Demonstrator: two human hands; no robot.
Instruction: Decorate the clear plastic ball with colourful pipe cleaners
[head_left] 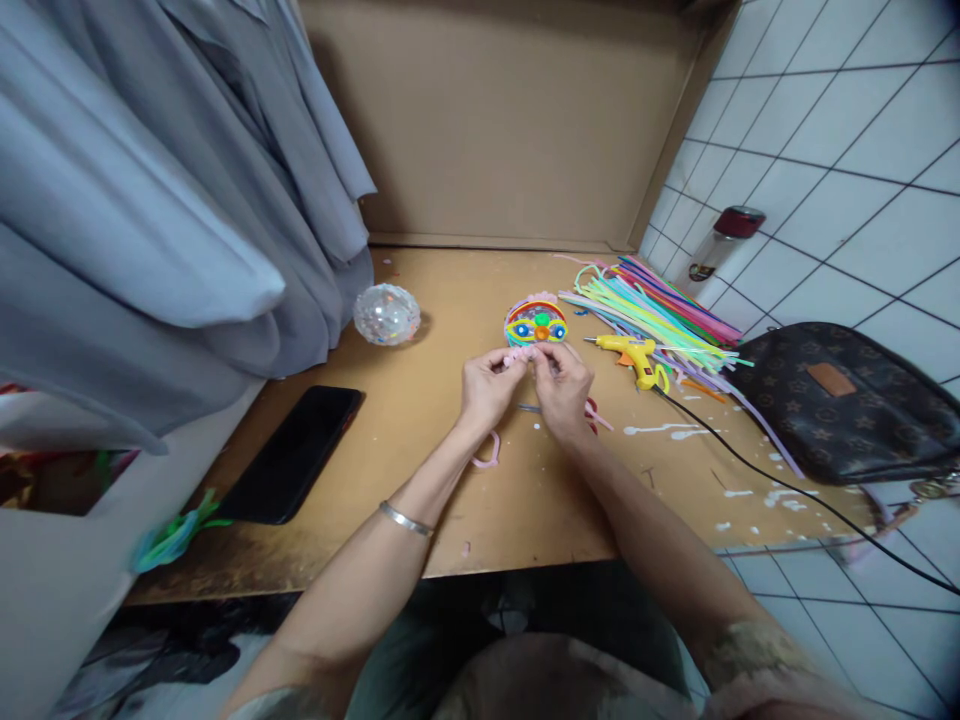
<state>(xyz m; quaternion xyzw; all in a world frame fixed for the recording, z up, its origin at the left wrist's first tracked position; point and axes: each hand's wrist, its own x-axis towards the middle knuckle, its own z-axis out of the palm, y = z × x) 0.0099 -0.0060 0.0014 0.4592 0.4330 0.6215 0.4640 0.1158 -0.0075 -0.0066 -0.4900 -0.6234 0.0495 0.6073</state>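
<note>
Over the middle of the table my left hand (490, 385) and my right hand (559, 383) are close together, fingers pinched on a pink pipe cleaner (519, 355) bent into small bumps. Just beyond them sits a round, colourful lion-like face (535, 322) with blue eyes and an orange nose. A loop of pink pipe cleaner (489, 452) lies below my left hand. Scissors (592, 415) with red handles are partly hidden under my right hand, with a pink strip beside them.
A yellow glue gun (634, 358) with a black cord lies right of my hands, before a pile of coloured pipe cleaners (660, 315). A clear ball (387, 314) and a black phone (294, 455) are at left. A brown bag (847, 400) and a bottle (720, 245) stand by the tiled wall.
</note>
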